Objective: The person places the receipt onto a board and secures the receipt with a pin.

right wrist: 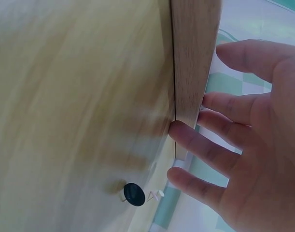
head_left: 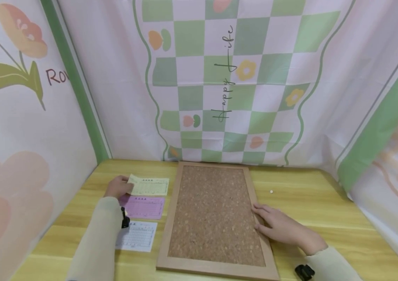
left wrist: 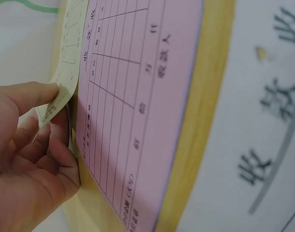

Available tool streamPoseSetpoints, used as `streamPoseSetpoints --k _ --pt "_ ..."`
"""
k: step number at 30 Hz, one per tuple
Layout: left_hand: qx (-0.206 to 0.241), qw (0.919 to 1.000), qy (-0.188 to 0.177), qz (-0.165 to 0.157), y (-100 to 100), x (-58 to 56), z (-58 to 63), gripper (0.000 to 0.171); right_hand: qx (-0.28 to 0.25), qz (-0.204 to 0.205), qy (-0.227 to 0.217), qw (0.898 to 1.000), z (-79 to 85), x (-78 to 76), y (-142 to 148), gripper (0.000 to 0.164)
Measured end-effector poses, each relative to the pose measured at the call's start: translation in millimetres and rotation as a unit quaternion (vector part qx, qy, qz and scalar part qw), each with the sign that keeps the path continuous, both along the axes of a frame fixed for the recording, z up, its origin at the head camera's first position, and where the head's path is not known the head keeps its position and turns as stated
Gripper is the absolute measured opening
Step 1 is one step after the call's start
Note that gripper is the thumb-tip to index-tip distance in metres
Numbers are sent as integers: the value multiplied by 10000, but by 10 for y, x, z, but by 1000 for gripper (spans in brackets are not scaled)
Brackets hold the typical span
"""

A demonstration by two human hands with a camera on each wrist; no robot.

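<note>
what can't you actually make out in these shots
- Print on the yellow slip, pink slip and white slip: too small in the head view.
- White slip, left wrist view: blurred, cut by the edge.
- Left hand fingertips: hidden under the yellow slip.
- Small black thing on the table: unclear, right wrist view blurred.

Rough cork board (head_left: 216, 210), matt wooden frame (head_left: 171, 212)
</note>
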State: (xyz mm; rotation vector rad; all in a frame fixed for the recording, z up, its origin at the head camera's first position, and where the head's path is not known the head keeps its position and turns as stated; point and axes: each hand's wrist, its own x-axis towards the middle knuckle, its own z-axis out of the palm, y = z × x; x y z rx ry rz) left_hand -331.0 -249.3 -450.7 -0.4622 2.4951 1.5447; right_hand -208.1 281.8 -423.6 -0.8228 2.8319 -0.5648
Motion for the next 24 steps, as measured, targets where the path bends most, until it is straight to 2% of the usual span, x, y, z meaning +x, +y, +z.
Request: streamPoseSetpoints --k 4,15,24 --pt "63 10000 3 73 -34 -21 -24 53 13 12 47 10000 4 2 -5 63" --pt "-454 9986 228 -124 -47 -46 -34 56 56 -18 -137 9999 0 -16 17 63" --pt "60 9996 257 -98 -50 -37 -7 58 18 4 -217 9998 8 -11 6 60"
